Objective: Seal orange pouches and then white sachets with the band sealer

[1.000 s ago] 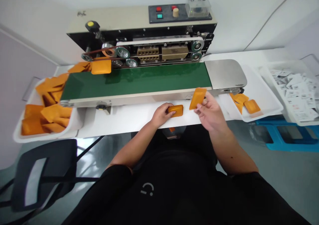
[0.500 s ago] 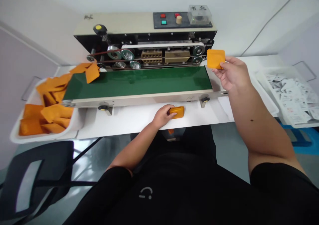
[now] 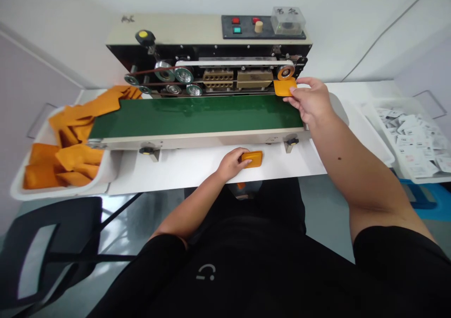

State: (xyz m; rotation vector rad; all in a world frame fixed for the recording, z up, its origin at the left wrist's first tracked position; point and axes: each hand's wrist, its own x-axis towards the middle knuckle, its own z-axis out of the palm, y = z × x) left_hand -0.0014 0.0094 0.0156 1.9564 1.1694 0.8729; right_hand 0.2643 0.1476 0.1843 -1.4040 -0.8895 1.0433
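My right hand pinches an orange pouch by its right edge. The pouch's upper edge lies at the right-end rollers of a band sealing machine, above the right end of its green conveyor belt. Low on the white table, in front of the machine, my left hand is closed on a small stack of orange pouches. How many pouches are in that stack I cannot tell. Several other orange pouches lie at the belt's left end.
A white bin heaped with orange pouches stands at the left. At the right, a white tray adjoins a bin full of small white printed packets. A black chair is at lower left.
My right hand has moved left with its pouch, bringing it to the machine's right-end rollers. A pouch on the belt's left end has shifted left onto the pile. My left hand stays put.
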